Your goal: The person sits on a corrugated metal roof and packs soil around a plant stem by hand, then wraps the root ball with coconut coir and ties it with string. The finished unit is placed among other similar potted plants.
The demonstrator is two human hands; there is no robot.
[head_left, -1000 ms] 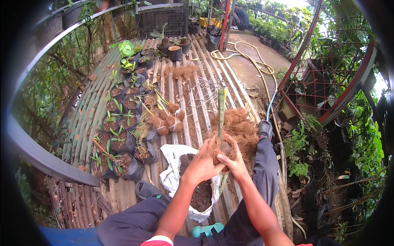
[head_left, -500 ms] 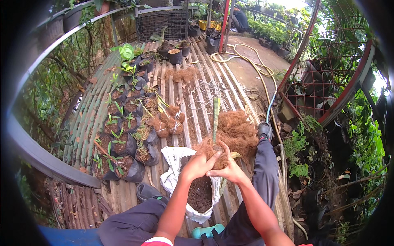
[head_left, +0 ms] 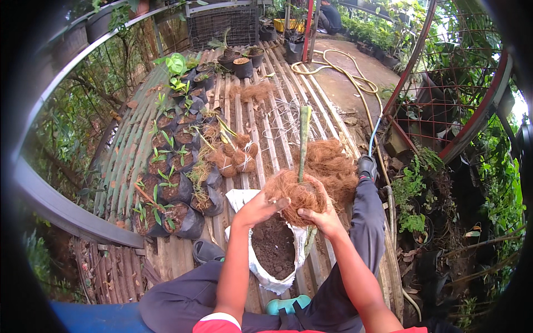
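Note:
Above an open white sack (head_left: 265,282) of dark soil (head_left: 273,248), I hold a ball of brown coconut fibre (head_left: 292,195) between both hands. One upright green leaf (head_left: 304,136), thick and strap-like, rises from it. My left hand (head_left: 259,209) presses the ball's left side with the thumb in front. My right hand (head_left: 323,215) curls round its right side, thumb also in front; the fingers behind are partly hidden. Just beyond my right hand lies a loose heap of coconut fibre (head_left: 328,161). Several string-tied fibre balls (head_left: 236,159) with leaves rest further left.
Several black bags of seedlings (head_left: 176,216) stand in rows at the left. Dark pots (head_left: 242,68) sit at the far end of the ridged sheets. A hose (head_left: 361,83) coils at far right near a red mesh frame (head_left: 433,100). My outstretched leg (head_left: 363,222) borders the right side.
More fibre now covers the ball's front and left side, and my left hand has shifted outward to the left. My right hand still holds the other side. The whole view has shifted slightly.

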